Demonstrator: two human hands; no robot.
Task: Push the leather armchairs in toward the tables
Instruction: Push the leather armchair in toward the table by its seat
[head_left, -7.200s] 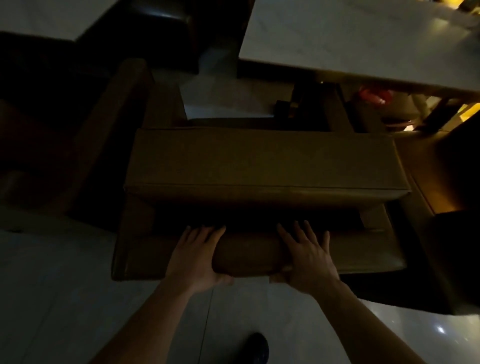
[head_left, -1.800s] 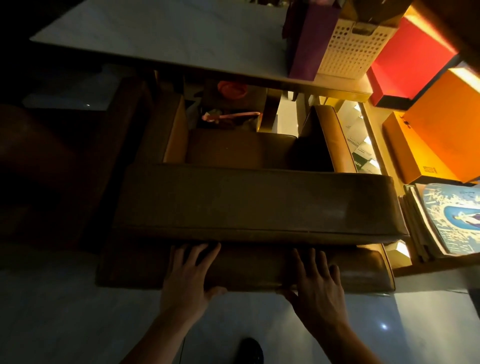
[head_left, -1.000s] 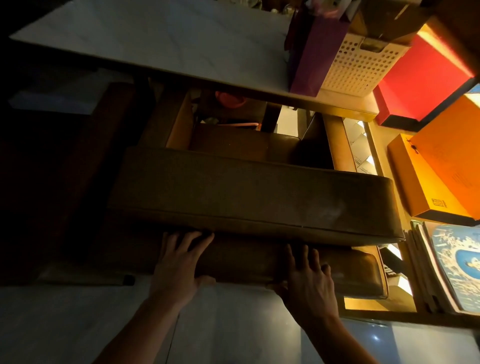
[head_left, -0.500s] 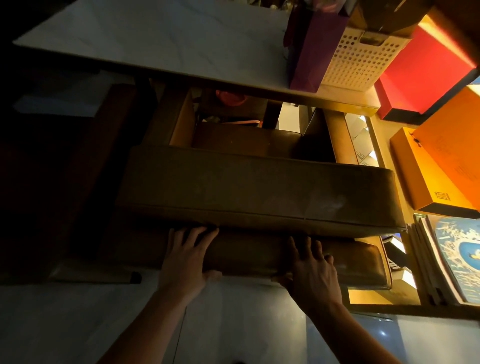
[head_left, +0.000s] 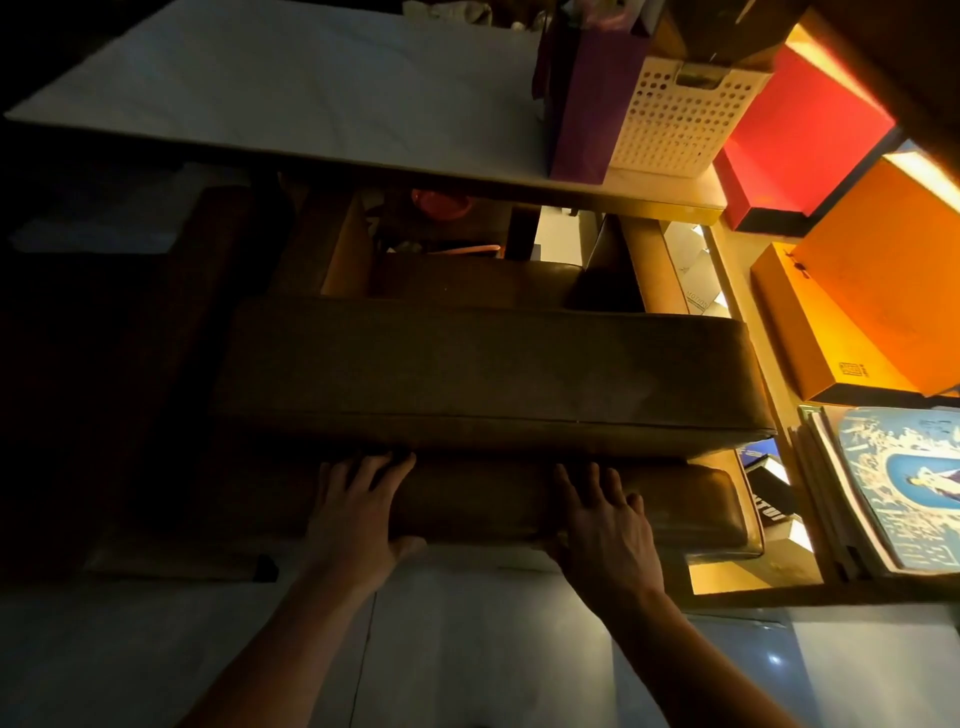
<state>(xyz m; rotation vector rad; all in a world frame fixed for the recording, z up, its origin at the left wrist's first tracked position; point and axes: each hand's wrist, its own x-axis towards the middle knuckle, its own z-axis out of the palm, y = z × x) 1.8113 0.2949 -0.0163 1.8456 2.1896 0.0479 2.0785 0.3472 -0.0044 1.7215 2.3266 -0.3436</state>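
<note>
We press our left hand and right hand, each grip flat and wide, against the low rear cushion of the leather armchair, its seat nosing under the worktop. It looks heavy, padded, yielding; pushing low should slide it.

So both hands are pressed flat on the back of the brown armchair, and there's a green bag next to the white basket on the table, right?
Nearly. In the head view the bag beside the white basket is purple, not green. Both hands, left and right, do press on the armchair back.
</note>
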